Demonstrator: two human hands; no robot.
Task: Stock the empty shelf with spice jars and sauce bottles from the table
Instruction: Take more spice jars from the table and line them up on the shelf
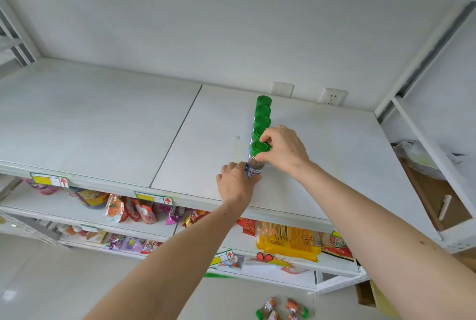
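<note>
A row of several green-capped spice jars (262, 116) runs front to back on the white top shelf (128, 123). The front jar (255, 169) stands upright with a blue and white label. My right hand (283, 149) pinches its green cap from the right side. My left hand (235, 181) wraps the jar's lower body from the left. More green-capped jars (280, 310) lie at the bottom edge of the view, partly cut off.
Two wall sockets (332, 96) sit behind the shelf. Lower shelves hold snack packets (134, 210) and yellow packages (288, 242). Price tags (49, 180) line the shelf's front edge. A cardboard box (435, 196) and a plastic bag sit at the right.
</note>
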